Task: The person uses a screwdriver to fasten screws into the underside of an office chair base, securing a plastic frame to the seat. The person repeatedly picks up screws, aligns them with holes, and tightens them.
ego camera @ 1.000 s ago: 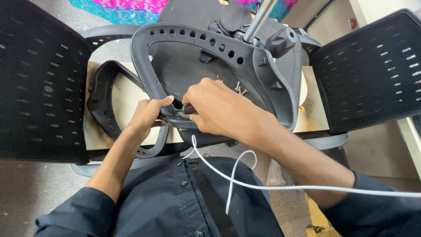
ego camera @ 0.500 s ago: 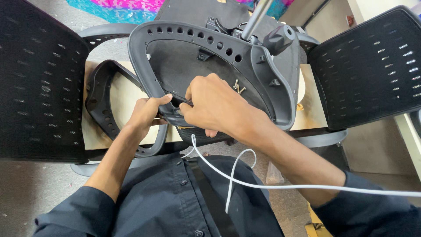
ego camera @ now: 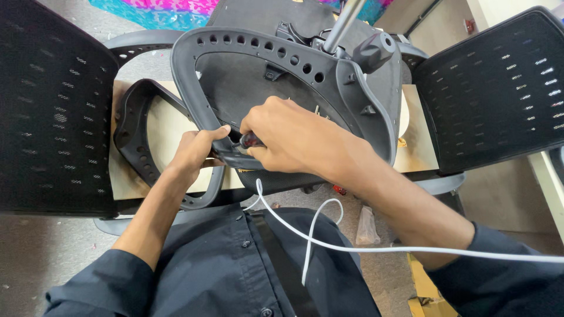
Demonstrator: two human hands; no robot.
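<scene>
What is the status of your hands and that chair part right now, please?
Left hand gripping near rim of grey chair seat frame. Right hand closed on dark-handled tool at same rim. White cable trailing across lap, clear of hands.

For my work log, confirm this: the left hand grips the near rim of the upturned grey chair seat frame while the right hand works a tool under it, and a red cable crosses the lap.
One detail is wrong: the cable is white, not red, as the head view shows. The left hand does grip the near rim of the chair seat frame, and the right hand holds a dark-handled tool there.
</scene>
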